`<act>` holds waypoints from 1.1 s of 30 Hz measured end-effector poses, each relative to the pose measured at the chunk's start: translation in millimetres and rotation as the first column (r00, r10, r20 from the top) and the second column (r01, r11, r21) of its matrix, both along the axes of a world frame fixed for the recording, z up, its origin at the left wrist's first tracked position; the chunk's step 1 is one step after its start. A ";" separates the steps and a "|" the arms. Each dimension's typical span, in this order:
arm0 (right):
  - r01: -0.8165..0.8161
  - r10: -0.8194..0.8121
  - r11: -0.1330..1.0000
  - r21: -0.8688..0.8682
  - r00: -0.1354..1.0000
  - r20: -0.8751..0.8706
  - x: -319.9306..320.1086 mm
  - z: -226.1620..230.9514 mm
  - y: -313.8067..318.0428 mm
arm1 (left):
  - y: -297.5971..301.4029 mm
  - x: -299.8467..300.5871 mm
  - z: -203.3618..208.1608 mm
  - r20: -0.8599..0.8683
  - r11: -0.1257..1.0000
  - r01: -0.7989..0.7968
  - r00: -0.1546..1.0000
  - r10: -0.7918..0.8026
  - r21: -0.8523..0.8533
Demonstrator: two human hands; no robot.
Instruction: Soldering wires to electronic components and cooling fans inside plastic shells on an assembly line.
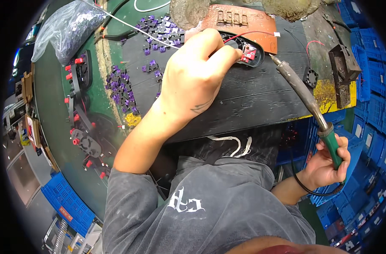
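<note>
Over the black board (243, 99), near its far edge, a small black case (257, 58) can be seen, lying partly over an orange-brown sheet (267, 25). Red parts (248, 53) are set inside the case. The case is partly covered by the left hand (197, 63). The fingers of this hand are bent and bunched close, but most of the tips are hidden, so it cannot be told how tightly they are closed or what is pinched. A thin white wire (138, 28) is lost to sight behind this hand. A red wire (256, 32) with a white plug (277, 34) is stretched out over the sheet.

By the right hand (324, 169), a soldering iron (300, 89) is held, with the fingers wrapped around its green handle (331, 146). Its tip is pointed at the right end of the case and is seen just beside it.

To the left, purple and black bits (164, 28) are spread in loose heaps, and a clear bag (68, 34) is placed farther off. To the right, a little black fan (311, 78) is laid near a dark metal holder (344, 67). Blue bins (372, 89) are stacked past the table.
</note>
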State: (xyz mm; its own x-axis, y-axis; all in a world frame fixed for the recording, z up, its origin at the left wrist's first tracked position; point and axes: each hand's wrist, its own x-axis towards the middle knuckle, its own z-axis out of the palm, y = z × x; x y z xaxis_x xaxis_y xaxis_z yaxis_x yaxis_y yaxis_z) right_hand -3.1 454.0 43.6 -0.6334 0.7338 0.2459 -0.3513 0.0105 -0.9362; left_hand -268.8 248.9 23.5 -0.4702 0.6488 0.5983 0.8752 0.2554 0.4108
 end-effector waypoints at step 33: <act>-0.039 0.031 0.992 0.119 0.997 0.067 -33.8 4.4 -8.8 | -3.0 -2.3 -8.7 -0.014 0.999 -0.009 1.000 0.010 0.048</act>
